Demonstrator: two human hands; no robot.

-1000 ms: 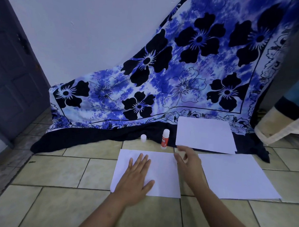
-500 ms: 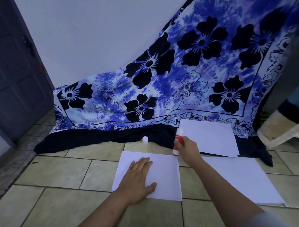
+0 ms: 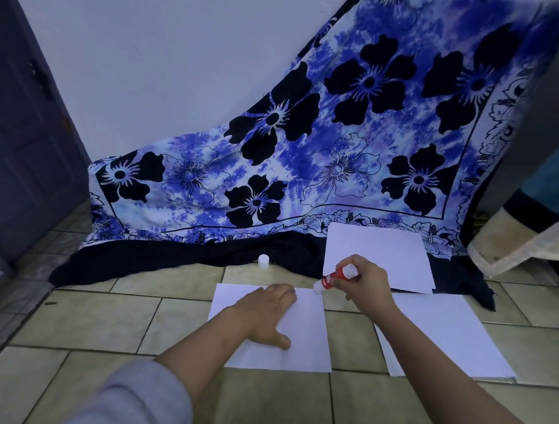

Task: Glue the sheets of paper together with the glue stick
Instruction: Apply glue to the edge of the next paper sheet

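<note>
Pressing near sheet (image 3: 308,336), left hand (image 3: 264,313) flat, right hand (image 3: 369,288) gripping glue stick (image 3: 333,276), tip at sheet corner

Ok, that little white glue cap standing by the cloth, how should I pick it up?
Pinch the glue cap by its curved side wall, thumb and forefinger opposite, coming straight down. It stands upright, short and round, with the dark cloth hem close behind, so a sideways reach might snag. The left hand lies nearer; the right hand holds the glue stick.

Three paper sheets (image 3: 308,335) (image 3: 442,337) (image 3: 376,248), one glue stick (image 3: 331,278), one cap (image 3: 263,261).
</note>
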